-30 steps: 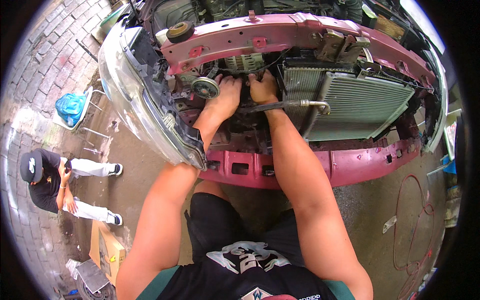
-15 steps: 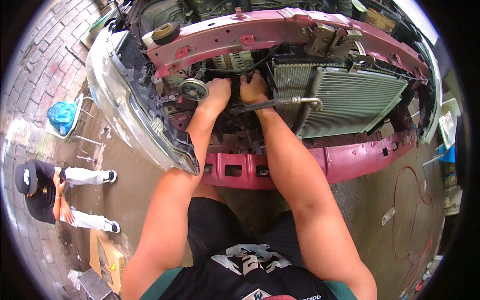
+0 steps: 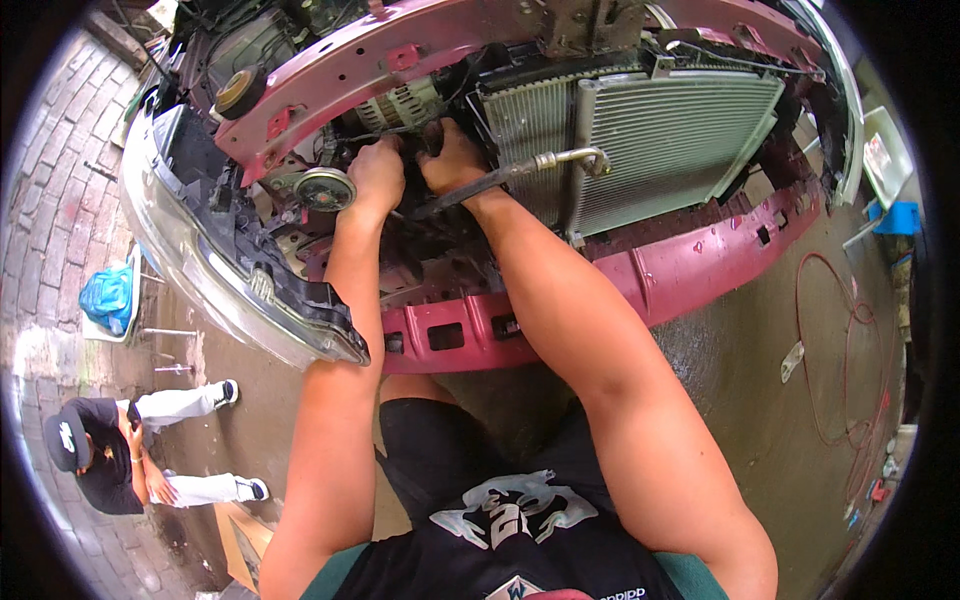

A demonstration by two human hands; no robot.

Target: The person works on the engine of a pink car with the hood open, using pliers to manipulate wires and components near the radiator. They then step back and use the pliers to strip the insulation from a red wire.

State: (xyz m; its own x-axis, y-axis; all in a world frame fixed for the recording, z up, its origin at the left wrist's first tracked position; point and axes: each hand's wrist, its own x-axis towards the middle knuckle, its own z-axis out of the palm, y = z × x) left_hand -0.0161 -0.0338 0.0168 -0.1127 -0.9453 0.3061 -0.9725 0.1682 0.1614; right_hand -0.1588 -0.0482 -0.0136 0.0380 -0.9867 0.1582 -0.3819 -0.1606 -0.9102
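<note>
Both hands reach into the open front of a red car. My left hand [image 3: 378,172] is closed beside a round metal disc, apparently a horn [image 3: 325,189], and below the alternator [image 3: 398,106]. Its fingertips are hidden, so what it grips does not show. My right hand [image 3: 455,160] is curled, thumb toward the left hand, around something dark that I cannot make out. A black hose [image 3: 462,194] crosses over my right wrist and joins a bent metal pipe [image 3: 575,158]. Just right of it stands a finned silver condenser [image 3: 670,140].
A red beam [image 3: 350,60] spans above my hands; a red lower crossmember [image 3: 600,295] runs under my forearms. The headlight [image 3: 190,262] lies against my left forearm. A person [image 3: 105,450] sits at the left near a blue bag [image 3: 108,300]. A thin hose [image 3: 800,300] loops on the floor.
The view has shifted, so the car front and my hands appear further up and left. Both hands remain at the same spot below the alternator, still closed.
</note>
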